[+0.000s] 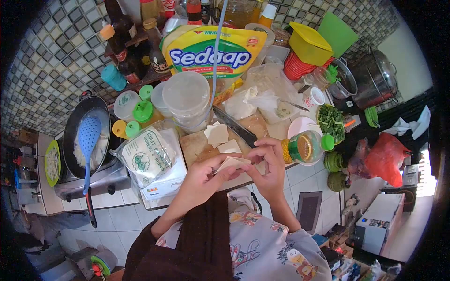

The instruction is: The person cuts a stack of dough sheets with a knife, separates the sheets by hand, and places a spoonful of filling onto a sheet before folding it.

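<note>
In front of my body, my left hand (208, 172) holds a small stack or fold of pale wonton wrapper (232, 163) between thumb and fingers. My right hand (268, 164) pinches the same wrapper's right edge. Just beyond, loose square wonton wrappers (216, 134) lie on a wooden cutting board (194, 146). A large knife (236, 129) rests across the board, its dark handle close behind my right fingers. To the left is a plastic pack of wonton skins (150, 157) on a white box-like scale (161, 191).
At left, a wok (70, 150) with a blue slotted spoon (89, 138) sits on the stove. Stacked clear tubs (186, 96) and a yellow Sedaap pouch (243, 42) stand behind. A green-lidded jar (304, 146), chopped greens (331, 122) and a red bag (385, 159) are right.
</note>
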`<state>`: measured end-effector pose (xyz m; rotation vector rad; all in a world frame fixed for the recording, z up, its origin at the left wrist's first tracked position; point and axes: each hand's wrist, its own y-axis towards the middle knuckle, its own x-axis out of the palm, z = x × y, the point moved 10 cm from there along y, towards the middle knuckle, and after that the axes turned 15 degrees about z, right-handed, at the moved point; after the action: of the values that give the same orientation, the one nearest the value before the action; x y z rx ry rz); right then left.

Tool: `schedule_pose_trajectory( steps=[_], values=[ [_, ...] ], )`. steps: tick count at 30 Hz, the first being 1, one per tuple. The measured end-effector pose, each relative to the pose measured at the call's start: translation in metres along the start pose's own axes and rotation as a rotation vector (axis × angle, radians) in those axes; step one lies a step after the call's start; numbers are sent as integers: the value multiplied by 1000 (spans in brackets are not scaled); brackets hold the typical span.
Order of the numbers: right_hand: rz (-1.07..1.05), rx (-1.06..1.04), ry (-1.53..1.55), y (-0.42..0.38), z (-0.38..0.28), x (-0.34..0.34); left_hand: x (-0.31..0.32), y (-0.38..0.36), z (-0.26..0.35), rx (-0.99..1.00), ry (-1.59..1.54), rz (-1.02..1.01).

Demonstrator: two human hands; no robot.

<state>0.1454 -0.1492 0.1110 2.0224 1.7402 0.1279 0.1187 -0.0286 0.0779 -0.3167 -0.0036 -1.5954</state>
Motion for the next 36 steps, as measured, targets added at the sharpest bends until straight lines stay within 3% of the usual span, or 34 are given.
schedule_pose_trajectory(
  steps=[6, 15, 25, 27, 33, 36],
  values=[
    [-121, 84, 73, -4, 15, 6, 2, 1, -5, -89, -162, -1],
    [-84, 270, 175, -7, 32, 8, -8, 6, -13, -53, -55, 69],
    [-62, 198, 151, -3, 19, 7, -13, 9, -19, -80, -88, 88],
    [-138, 87, 4, -1, 2, 12, -9, 7, -14, -32, -13, 52],
    [-127, -6, 16, 0, 4, 12, -7, 8, -14, 4, -13, 47],
    [-108, 107, 37, -2, 11, 9, -13, 11, -16, 9, -106, 102]
  ],
)
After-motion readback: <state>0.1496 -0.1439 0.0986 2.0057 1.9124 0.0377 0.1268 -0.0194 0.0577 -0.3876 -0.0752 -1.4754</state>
